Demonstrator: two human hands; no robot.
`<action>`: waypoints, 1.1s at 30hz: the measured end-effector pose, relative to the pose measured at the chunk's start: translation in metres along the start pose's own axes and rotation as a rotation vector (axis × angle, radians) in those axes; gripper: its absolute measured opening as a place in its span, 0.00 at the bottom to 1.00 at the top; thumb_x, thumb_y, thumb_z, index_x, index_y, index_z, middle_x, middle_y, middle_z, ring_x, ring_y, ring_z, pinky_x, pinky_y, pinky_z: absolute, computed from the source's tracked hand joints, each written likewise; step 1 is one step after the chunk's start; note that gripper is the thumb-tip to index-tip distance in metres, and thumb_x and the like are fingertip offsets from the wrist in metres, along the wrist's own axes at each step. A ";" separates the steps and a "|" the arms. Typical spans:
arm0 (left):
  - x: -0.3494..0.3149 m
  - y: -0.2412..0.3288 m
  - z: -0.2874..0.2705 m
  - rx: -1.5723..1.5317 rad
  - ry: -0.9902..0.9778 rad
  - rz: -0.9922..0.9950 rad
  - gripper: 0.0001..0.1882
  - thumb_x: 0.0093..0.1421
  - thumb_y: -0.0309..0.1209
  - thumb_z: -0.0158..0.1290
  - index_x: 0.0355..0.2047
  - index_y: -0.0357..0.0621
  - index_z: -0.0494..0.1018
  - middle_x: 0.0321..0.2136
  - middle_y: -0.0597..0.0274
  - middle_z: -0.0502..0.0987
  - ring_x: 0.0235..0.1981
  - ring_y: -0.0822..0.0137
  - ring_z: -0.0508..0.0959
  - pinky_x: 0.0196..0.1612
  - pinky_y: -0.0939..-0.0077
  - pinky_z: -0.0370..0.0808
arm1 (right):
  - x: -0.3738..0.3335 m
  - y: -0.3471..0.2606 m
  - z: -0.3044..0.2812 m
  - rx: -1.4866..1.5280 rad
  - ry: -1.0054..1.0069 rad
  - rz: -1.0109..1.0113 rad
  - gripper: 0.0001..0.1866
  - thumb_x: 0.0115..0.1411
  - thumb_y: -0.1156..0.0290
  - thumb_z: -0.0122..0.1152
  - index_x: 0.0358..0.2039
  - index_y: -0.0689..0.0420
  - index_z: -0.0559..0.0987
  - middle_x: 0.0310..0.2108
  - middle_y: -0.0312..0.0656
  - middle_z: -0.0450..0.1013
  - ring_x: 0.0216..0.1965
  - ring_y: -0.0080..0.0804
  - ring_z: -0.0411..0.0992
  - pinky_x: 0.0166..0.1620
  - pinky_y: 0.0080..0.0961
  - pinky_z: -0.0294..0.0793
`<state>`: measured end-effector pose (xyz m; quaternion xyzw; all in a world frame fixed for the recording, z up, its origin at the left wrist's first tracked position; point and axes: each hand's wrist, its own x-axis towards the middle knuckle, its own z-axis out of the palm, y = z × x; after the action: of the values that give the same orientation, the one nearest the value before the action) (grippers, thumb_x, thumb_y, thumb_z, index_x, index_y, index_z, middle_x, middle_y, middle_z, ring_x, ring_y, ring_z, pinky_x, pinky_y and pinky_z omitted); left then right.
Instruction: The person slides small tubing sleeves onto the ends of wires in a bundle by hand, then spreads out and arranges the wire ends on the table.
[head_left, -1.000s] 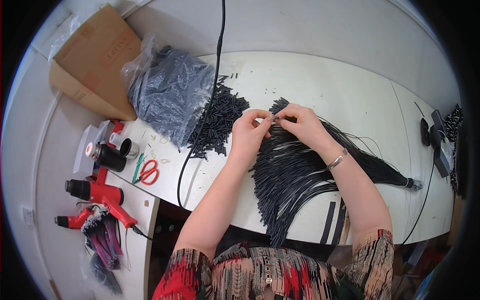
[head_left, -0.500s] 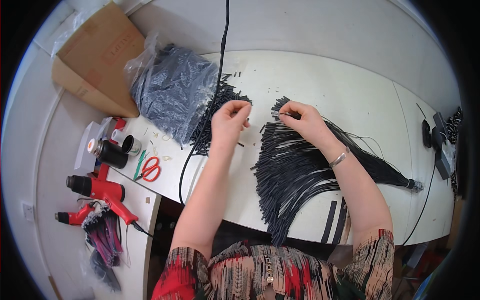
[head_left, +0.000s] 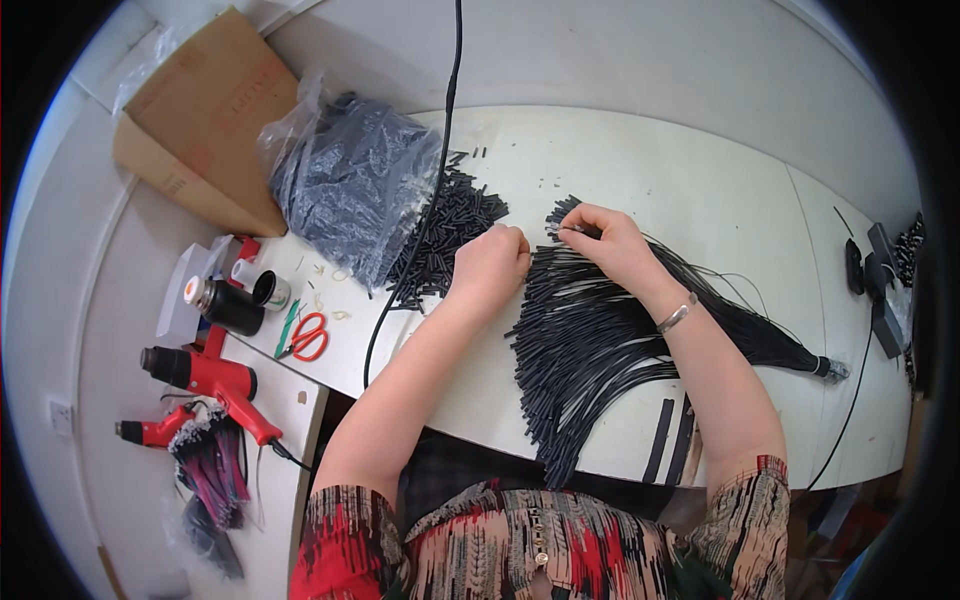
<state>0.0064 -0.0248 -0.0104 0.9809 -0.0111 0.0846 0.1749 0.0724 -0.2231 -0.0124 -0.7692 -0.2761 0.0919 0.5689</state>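
A fan of black wires point(head_left: 600, 330) lies across the table, many with black sleeves on their left ends and gathered into a tied bunch at the right. At the top of the fan, my right hand point(head_left: 608, 242) pinches a black wire by its end, thumb against fingers. My left hand point(head_left: 490, 268) is just left of the fan with its fingers curled closed; what they hold is hidden. Behind my left hand spreads a heap of short black tubes point(head_left: 450, 225), spilling from a clear plastic bag point(head_left: 350, 180).
A black cable point(head_left: 443, 170) hangs down across the table's left part. Red-handled scissors point(head_left: 308, 338), a black bottle point(head_left: 230, 306) and a cup point(head_left: 270, 290) stand left. Red heat guns point(head_left: 215, 380) lie on the side table. A cardboard box point(head_left: 210, 110) stands behind.
My left hand has moved right and down, from beside the tube heap toward the wire ends, and its fingers have curled further. My right hand keeps its place.
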 end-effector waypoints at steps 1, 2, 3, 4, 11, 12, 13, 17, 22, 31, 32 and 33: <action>0.001 0.000 0.000 0.001 -0.002 0.002 0.08 0.59 0.32 0.55 0.33 0.41 0.78 0.32 0.55 0.79 0.36 0.54 0.81 0.41 0.62 0.76 | 0.000 0.001 0.000 0.002 0.002 0.001 0.09 0.63 0.68 0.64 0.35 0.61 0.80 0.27 0.29 0.74 0.30 0.15 0.66 0.36 0.17 0.67; 0.003 0.001 -0.002 0.033 -0.012 0.020 0.07 0.59 0.32 0.54 0.32 0.42 0.78 0.32 0.55 0.80 0.37 0.54 0.81 0.42 0.62 0.76 | 0.000 0.002 0.000 -0.002 0.005 -0.009 0.09 0.62 0.68 0.64 0.35 0.61 0.80 0.27 0.29 0.74 0.30 0.15 0.66 0.36 0.17 0.67; 0.004 0.002 -0.003 0.064 -0.022 0.038 0.07 0.59 0.32 0.53 0.32 0.42 0.78 0.33 0.55 0.80 0.37 0.54 0.81 0.42 0.62 0.76 | 0.000 0.002 -0.001 -0.006 0.007 -0.018 0.09 0.62 0.68 0.64 0.35 0.61 0.80 0.27 0.29 0.74 0.30 0.15 0.66 0.36 0.17 0.67; 0.003 0.003 -0.004 -0.005 0.028 -0.018 0.07 0.59 0.31 0.53 0.32 0.43 0.78 0.33 0.54 0.80 0.36 0.54 0.81 0.41 0.62 0.76 | 0.000 0.002 0.000 -0.006 0.010 -0.017 0.09 0.62 0.68 0.64 0.35 0.61 0.80 0.27 0.29 0.74 0.30 0.15 0.66 0.36 0.17 0.67; 0.011 0.011 -0.001 -1.182 -0.006 -0.335 0.12 0.64 0.30 0.56 0.46 0.37 0.77 0.32 0.66 0.80 0.30 0.76 0.78 0.35 0.82 0.73 | -0.001 0.000 -0.001 0.026 0.018 -0.019 0.08 0.62 0.69 0.63 0.35 0.61 0.79 0.27 0.30 0.74 0.30 0.17 0.66 0.36 0.19 0.68; 0.011 0.013 0.003 -1.274 0.016 -0.373 0.11 0.64 0.29 0.56 0.44 0.38 0.79 0.29 0.68 0.78 0.27 0.77 0.75 0.32 0.84 0.72 | -0.001 -0.002 -0.001 0.025 0.028 -0.003 0.08 0.62 0.70 0.63 0.35 0.62 0.79 0.27 0.32 0.74 0.29 0.18 0.67 0.36 0.20 0.68; 0.010 0.010 0.007 -1.277 0.017 -0.371 0.11 0.64 0.29 0.56 0.44 0.38 0.79 0.29 0.68 0.78 0.27 0.77 0.75 0.32 0.84 0.72 | 0.000 -0.004 -0.001 0.026 0.026 -0.002 0.08 0.62 0.70 0.63 0.35 0.62 0.79 0.27 0.31 0.74 0.29 0.18 0.67 0.36 0.20 0.68; 0.007 0.004 0.016 -1.454 -0.066 -0.439 0.11 0.68 0.32 0.55 0.44 0.38 0.78 0.29 0.70 0.76 0.29 0.78 0.75 0.33 0.86 0.72 | 0.000 -0.001 0.001 0.045 0.032 -0.017 0.07 0.62 0.69 0.63 0.34 0.60 0.79 0.26 0.28 0.72 0.29 0.15 0.64 0.34 0.18 0.66; 0.006 0.004 0.016 -1.523 -0.107 -0.409 0.10 0.68 0.32 0.55 0.43 0.38 0.80 0.29 0.68 0.78 0.28 0.78 0.76 0.34 0.85 0.74 | 0.000 -0.003 0.000 0.046 0.029 -0.012 0.07 0.63 0.69 0.63 0.34 0.60 0.79 0.26 0.28 0.72 0.29 0.15 0.65 0.35 0.17 0.65; 0.007 0.005 0.017 -1.412 -0.133 -0.386 0.10 0.67 0.30 0.56 0.42 0.35 0.79 0.28 0.65 0.79 0.27 0.75 0.77 0.33 0.83 0.75 | 0.003 0.000 -0.004 -0.269 -0.020 -0.203 0.05 0.60 0.72 0.62 0.33 0.60 0.79 0.26 0.34 0.74 0.30 0.20 0.68 0.35 0.19 0.67; 0.006 0.008 0.016 -1.412 -0.133 -0.387 0.10 0.67 0.30 0.56 0.42 0.35 0.79 0.28 0.65 0.79 0.27 0.75 0.77 0.33 0.83 0.75 | 0.002 0.000 -0.004 -0.268 -0.020 -0.202 0.05 0.60 0.72 0.62 0.33 0.60 0.79 0.26 0.34 0.74 0.30 0.20 0.68 0.35 0.19 0.67; 0.006 0.012 0.015 -1.282 -0.145 -0.380 0.10 0.67 0.30 0.56 0.42 0.34 0.80 0.28 0.64 0.80 0.26 0.75 0.77 0.33 0.83 0.75 | 0.001 -0.001 -0.003 -0.426 -0.002 -0.335 0.05 0.59 0.73 0.62 0.33 0.60 0.78 0.27 0.36 0.74 0.30 0.21 0.68 0.35 0.20 0.68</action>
<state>0.0137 -0.0411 -0.0192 0.6710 0.1019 -0.0369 0.7335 0.0746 -0.2249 -0.0105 -0.8150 -0.4133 -0.0632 0.4012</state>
